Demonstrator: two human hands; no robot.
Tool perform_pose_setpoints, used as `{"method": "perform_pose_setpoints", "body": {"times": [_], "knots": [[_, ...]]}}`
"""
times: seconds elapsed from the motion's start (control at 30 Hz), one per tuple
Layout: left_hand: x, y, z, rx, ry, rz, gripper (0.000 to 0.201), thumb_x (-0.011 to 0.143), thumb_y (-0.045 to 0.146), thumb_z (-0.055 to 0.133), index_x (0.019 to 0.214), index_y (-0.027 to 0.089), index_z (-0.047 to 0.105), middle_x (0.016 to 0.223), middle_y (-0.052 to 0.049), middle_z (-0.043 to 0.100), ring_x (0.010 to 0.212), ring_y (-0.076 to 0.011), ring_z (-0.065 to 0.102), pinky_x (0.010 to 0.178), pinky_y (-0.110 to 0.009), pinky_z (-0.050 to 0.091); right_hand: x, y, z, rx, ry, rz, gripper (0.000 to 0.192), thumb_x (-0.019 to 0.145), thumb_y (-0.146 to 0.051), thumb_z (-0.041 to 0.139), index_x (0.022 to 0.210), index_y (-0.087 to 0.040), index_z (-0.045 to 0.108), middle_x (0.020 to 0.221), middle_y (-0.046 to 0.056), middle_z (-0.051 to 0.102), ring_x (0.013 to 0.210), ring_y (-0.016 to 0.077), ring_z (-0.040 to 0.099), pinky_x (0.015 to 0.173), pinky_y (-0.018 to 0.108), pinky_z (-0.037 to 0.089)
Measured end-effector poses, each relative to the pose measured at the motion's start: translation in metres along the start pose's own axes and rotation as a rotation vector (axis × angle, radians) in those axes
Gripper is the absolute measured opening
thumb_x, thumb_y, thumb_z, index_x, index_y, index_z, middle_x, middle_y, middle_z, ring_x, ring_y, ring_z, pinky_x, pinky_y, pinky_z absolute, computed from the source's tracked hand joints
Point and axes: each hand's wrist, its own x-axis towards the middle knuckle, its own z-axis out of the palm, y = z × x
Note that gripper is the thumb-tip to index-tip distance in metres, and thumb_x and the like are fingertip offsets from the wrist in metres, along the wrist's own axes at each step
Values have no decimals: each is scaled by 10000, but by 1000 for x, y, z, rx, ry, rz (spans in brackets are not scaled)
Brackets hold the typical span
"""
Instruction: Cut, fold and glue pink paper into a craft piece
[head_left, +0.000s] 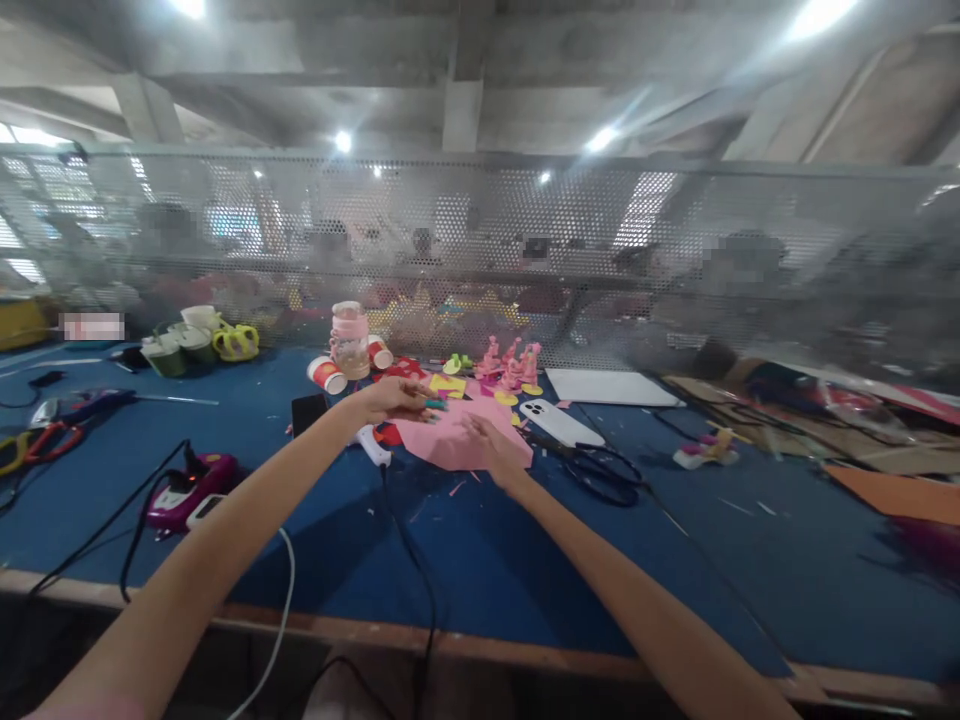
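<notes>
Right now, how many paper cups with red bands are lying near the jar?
2: one paper cup lies left of the jar, the other cup right of it. More may be hidden.

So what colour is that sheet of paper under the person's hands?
Pink. The paper sheet shows clearly in the head view, lying on the blue table.

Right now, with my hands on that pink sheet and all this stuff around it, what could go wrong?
1. The left hand holds a small teal-tipped tool over the pink sheet; a slip could mark the sheet or jab the right hand resting on it.
2. The white phone and black scissors lie close beside the right hand; a sideways sweep might knock them.
3. Black cables trail over the table edge and could snag a forearm.
</notes>
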Motion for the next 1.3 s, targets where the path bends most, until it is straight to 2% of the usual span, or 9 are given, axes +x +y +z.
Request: {"method": "perform_pose_setpoints", "body": {"times": [0.1,0.27,0.43,0.63,0.9,1.03,1.1,1.17,1.3], "knots": [[-7,-9,0,72,-167,-66,281,590,117,715,865,123,657,748,-46,695,647,-114,641,653,-221,511,4,-5,-4,405,98,87,599,687,-605,447,1091,-172,537,809,50,633,659,135,561,597,268,459],[-9,-9,-11,306,-312,-152,282,546,154,718,822,180,667,700,4,694,581,-98,631,548,-183,491,7,-16,-13,807,162,143,365,614,-451,635,881,-201,620,489,-72,488,412,56,389,386,175,311],[-2,-6,-16,417,-414,-190,317,588,206,683,903,213,647,770,-1,701,601,-105,639,543,-190,487,10,-12,-16,874,265,277,224,624,-377,671,672,-163,625,512,-38,549,407,44,415,396,180,354],[9,-13,-13,482,-325,-195,185,600,252,676,764,168,662,561,12,661,519,-114,619,539,-216,481,12,-7,-17,843,274,297,196,586,-334,707,641,-161,635,610,-3,628,471,60,503,468,198,443],[7,-13,4,365,-376,-147,229,589,273,708,788,169,661,594,5,670,535,-107,615,570,-223,480,11,-12,-23,770,193,309,277,553,-405,705,640,-159,611,556,-6,597,468,88,525,486,234,454],[6,-11,7,375,-372,-150,209,582,297,720,725,155,662,613,-4,674,544,-104,614,572,-217,480,12,-14,-50,191,-74,120,287,625,-406,623,762,-155,592,622,29,603,558,156,558,549,308,459],[5,-9,1,398,-350,-161,221,582,315,719,727,159,661,620,-4,676,550,-104,616,575,-218,480,13,-12,-71,-265,-48,58,278,623,-301,613,844,-137,577,742,73,615,707,197,572,668,339,447],[4,-7,-10,416,-307,-169,233,575,328,722,730,166,659,624,1,676,552,-105,617,573,-217,479,11,-6,-91,-633,-26,152,300,644,-268,573,895,-105,569,889,148,605,857,247,555,746,364,421],[1,-5,-33,384,-284,-197,250,565,334,729,735,170,648,651,6,675,564,-109,619,611,-234,484,5,11,-122,-1130,38,560,564,552,-302,640,1026,-12,545,1080,277,515,1034,373,479,774,422,399]]}}
